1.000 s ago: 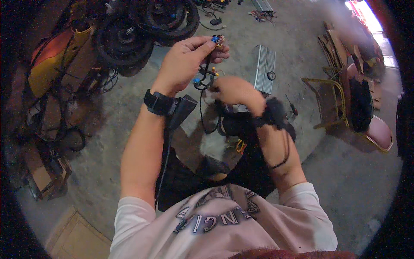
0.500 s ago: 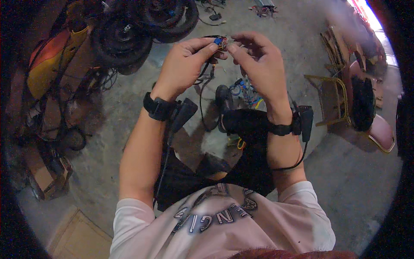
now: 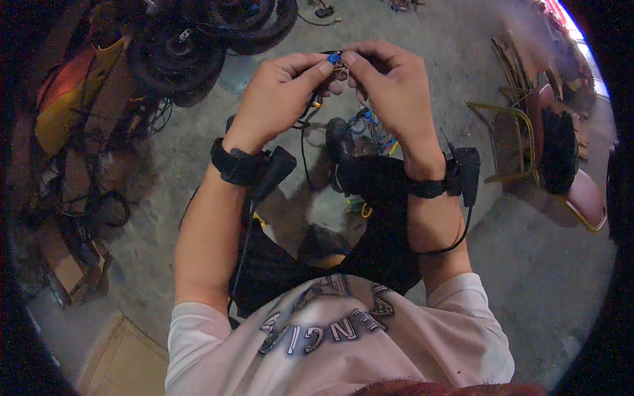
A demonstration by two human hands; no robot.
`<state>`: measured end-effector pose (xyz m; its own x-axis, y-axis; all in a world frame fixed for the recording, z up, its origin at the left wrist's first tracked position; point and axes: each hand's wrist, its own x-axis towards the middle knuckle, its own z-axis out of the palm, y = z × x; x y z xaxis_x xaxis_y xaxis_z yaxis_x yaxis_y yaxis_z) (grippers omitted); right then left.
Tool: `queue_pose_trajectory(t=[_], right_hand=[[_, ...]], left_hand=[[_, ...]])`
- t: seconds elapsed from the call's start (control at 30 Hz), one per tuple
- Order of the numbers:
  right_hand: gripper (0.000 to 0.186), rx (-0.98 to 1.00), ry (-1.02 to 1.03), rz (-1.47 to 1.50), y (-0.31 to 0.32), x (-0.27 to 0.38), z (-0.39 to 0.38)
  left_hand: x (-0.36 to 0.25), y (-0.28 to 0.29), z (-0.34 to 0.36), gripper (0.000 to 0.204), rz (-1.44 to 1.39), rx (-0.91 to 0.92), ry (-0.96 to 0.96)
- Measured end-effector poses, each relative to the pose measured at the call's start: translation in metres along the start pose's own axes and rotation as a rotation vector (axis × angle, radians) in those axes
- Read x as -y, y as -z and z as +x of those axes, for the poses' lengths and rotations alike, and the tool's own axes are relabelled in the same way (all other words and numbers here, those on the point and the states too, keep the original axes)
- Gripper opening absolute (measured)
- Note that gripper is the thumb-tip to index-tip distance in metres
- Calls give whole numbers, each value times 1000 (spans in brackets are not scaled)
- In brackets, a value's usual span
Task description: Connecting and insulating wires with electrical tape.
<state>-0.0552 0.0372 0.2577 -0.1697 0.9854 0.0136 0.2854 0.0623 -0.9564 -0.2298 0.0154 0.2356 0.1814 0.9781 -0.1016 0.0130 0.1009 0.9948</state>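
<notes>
Out in front of me, my left hand pinches a small blue connector between thumb and forefinger. Thin coloured wires bunch just under it, partly hidden by the fingers. My right hand is closed against the connector's right side, its thumb and forefinger pressed on the wires there. Which wire it grips is too small to tell. A dark cable hangs down below my left hand. Beneath my right hand, a loose bundle of blue and other coloured wires lies on the floor beside my shoe.
Dark tyres are piled at the upper left, near yellow-orange panels and tangled cables. An open cardboard box stands at the lower left. Over on the right is a metal-framed chair. Another small cable piece lies farther off.
My right hand has moved left, so its fingertips now meet those of my left hand at the blue connector. The view has shifted slightly.
</notes>
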Motion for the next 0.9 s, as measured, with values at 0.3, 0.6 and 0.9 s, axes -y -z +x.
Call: queue_pose_trajectory(t=[0.3, 0.6, 0.9], right_hand=[[21, 109, -47, 77, -1, -19, 11], [20, 237, 112, 24, 9, -30, 14], [18, 258, 250, -2, 15, -35, 20]], left_hand=[[13, 10, 5, 22, -40, 38, 62], [14, 10, 2, 22, -4, 43, 35], [14, 13, 9, 22, 16, 83, -34]])
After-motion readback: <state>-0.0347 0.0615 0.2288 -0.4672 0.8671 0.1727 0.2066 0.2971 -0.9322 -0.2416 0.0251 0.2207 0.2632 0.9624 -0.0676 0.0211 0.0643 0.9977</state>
